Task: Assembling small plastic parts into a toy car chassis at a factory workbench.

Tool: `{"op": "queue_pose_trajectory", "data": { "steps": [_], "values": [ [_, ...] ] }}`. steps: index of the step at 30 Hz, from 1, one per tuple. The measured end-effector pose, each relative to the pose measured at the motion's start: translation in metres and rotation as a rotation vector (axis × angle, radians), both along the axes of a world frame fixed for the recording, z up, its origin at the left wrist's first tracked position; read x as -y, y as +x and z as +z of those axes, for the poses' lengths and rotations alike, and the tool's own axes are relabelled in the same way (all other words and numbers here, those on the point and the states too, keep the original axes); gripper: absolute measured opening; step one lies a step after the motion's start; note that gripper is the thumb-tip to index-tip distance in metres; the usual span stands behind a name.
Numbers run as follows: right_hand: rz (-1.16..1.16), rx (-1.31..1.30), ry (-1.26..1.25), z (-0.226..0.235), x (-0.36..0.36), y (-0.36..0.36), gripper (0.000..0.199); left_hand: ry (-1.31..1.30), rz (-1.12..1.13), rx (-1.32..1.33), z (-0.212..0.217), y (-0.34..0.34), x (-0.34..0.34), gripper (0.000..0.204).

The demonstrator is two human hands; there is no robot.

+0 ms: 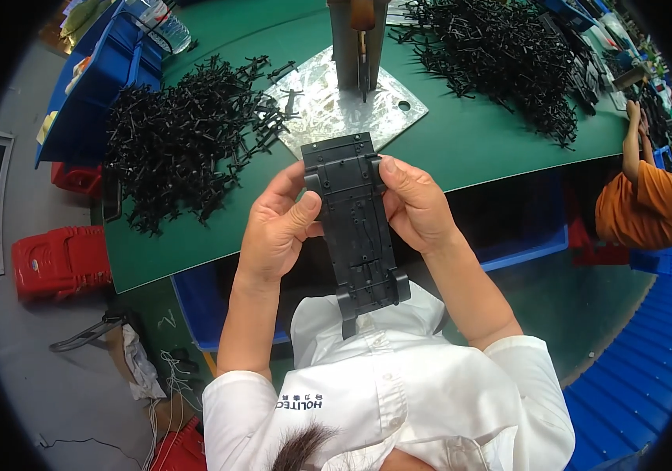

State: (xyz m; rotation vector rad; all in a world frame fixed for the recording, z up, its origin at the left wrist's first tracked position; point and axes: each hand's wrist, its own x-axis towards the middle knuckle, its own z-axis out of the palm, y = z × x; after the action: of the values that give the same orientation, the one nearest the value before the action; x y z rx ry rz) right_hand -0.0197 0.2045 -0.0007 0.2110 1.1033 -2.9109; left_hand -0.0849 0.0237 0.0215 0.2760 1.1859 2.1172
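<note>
A long black plastic chassis plate (357,228), with ribs, small pegs and curved tabs at its edges, is held up in front of my chest. My left hand (282,224) grips its left edge near the upper end, thumb pressed on the side. Opposite it, my right hand (414,200) clasps the right edge, its thumb on a curved tab. The fingers of both hands are partly hidden behind the plate. Just beyond its far end stands a metal press-like post with a thin tip (358,55) over a scratched metal base plate (316,98).
Heaps of small black plastic parts lie left (186,141) and right (501,55) on the green table (234,35). A blue bin (88,102) sits at the left edge, red crates (61,263) below it. At far right a person in an orange shirt (644,206) works.
</note>
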Motion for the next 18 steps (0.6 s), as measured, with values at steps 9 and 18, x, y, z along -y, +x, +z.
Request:
{"op": "queue_pose_trajectory", "data": {
  "steps": [9, 18],
  "values": [
    [0.047, 0.008, 0.01, 0.004, 0.007, -0.001, 0.036, 0.018, 0.021, -0.04, -0.001, 0.007, 0.012, 0.047],
    [0.057, 0.022, -0.015, -0.001, 0.013, -0.005, 0.039, 0.029, 0.051, -0.026, -0.005, 0.011, 0.021, 0.047]
  ]
}}
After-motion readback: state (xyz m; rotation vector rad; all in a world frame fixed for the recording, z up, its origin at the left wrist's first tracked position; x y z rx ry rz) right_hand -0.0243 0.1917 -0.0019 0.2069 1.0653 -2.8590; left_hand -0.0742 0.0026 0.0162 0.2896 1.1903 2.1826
